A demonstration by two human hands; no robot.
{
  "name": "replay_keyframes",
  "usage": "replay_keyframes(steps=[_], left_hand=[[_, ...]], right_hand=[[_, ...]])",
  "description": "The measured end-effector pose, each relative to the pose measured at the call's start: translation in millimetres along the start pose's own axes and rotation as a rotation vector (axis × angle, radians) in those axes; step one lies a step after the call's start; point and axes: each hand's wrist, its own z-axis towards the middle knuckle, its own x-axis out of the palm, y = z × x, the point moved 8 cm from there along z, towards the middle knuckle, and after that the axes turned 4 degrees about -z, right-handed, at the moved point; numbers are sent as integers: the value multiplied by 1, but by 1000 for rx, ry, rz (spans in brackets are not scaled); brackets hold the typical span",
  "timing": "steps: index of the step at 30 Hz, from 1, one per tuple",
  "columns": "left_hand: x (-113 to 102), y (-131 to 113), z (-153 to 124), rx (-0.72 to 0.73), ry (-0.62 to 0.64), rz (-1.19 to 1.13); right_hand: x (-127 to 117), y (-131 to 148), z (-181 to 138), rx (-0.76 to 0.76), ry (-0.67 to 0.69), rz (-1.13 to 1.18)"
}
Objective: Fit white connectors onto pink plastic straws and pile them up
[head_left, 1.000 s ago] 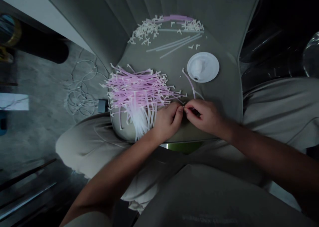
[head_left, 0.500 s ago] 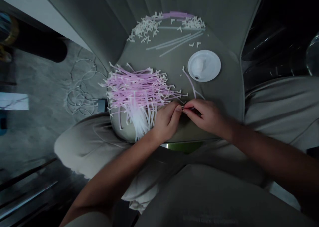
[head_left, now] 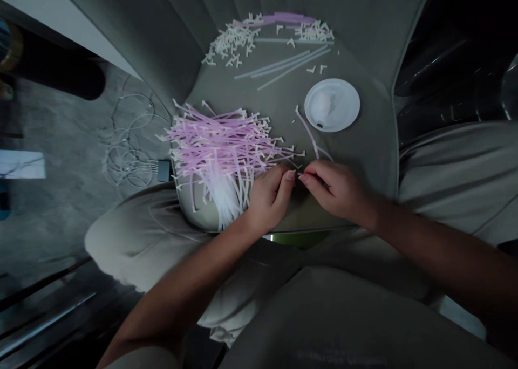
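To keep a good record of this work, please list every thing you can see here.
pink tubes: many, pink and white, heaped left of centre
connectors: many, off-white, scattered along the far side of the cloth
straight tubes: several, pale grey, far centre
lid: one, white, right of centre
loose tube: one, pink, above the right hand
cables: several, white, coiled on the floor at left
cloth: one, grey-green, under the tubes and lid
left hand: one, beside the heap
right hand: one, right of the left hand
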Motion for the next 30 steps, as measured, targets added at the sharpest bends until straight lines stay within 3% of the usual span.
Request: replay_keyframes(steps=[30], left_hand=[[2, -1, 0, -3, 52, 37]], right_hand=[[8, 0, 1, -29, 67, -30]])
